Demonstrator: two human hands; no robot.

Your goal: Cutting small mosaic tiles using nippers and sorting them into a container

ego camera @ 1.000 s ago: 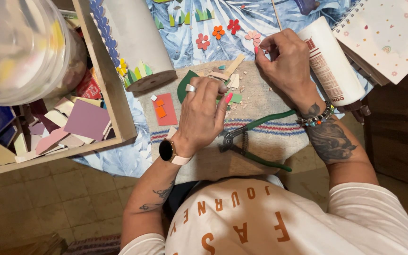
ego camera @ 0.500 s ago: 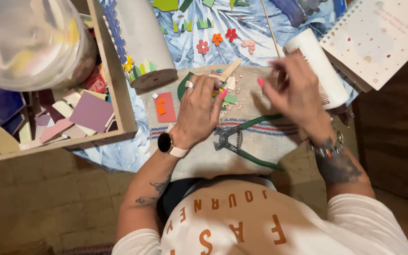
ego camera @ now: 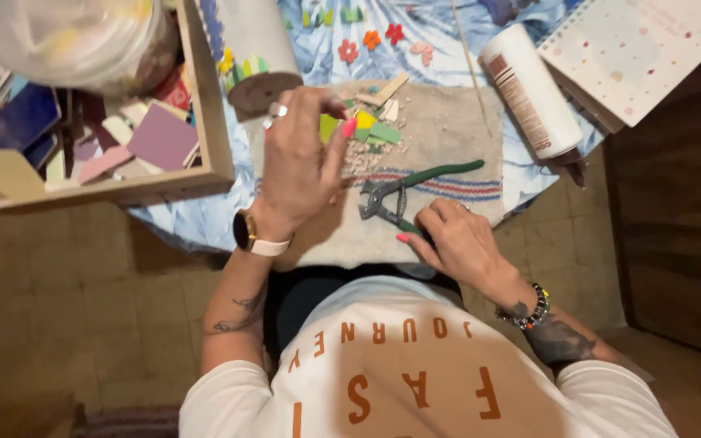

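Two bare hands work over a beige cloth (ego camera: 448, 130) seen from above. At far left, a wooden tray (ego camera: 204, 105) holds flat coloured tile pieces (ego camera: 160, 138). Next, the left hand (ego camera: 298, 162) hovers with fingers curled, thumb and fingertips pinching near small green and yellow tile bits (ego camera: 371, 130); whether it grips one I cannot tell. Further right, the right hand (ego camera: 456, 243) closes on the lower handle of green-handled nippers (ego camera: 403, 195) lying on the cloth. A white tube (ego camera: 529, 89) lies far right

Single head camera, looking steeply down, close above lap and table (ego camera: 464, 138)
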